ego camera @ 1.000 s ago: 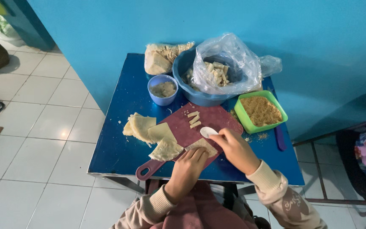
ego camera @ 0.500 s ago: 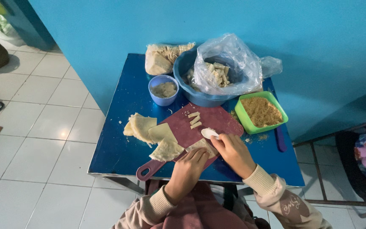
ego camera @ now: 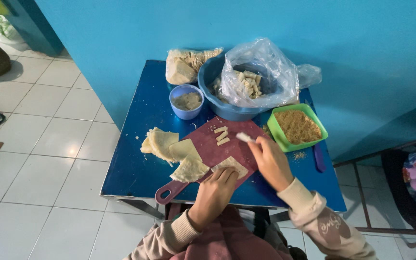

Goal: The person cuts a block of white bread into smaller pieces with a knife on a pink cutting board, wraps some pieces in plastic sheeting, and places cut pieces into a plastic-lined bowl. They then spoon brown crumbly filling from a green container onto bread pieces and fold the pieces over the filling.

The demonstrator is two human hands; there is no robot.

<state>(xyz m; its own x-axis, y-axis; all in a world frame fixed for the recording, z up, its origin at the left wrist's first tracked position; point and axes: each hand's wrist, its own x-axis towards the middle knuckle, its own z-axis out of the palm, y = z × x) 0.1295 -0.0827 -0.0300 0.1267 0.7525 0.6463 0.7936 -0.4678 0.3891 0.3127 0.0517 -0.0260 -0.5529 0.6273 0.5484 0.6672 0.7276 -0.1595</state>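
Filling stick point(ego camera: 244, 137) now higher in right hand point(ego camera: 270, 161).

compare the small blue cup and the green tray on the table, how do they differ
The small blue cup is round and deep, holding a pale greyish mash; the green tray is square, shallow and wider, filled with brownish crumbs. The cup stands left of the big blue basin, the tray right. Both are plastic and uncovered.

A maroon cutting board point(ego camera: 217, 154) lies on a deep blue table point(ego camera: 136, 168), beside a green tray point(ego camera: 319, 123) of tan crumbs point(ego camera: 297, 126).
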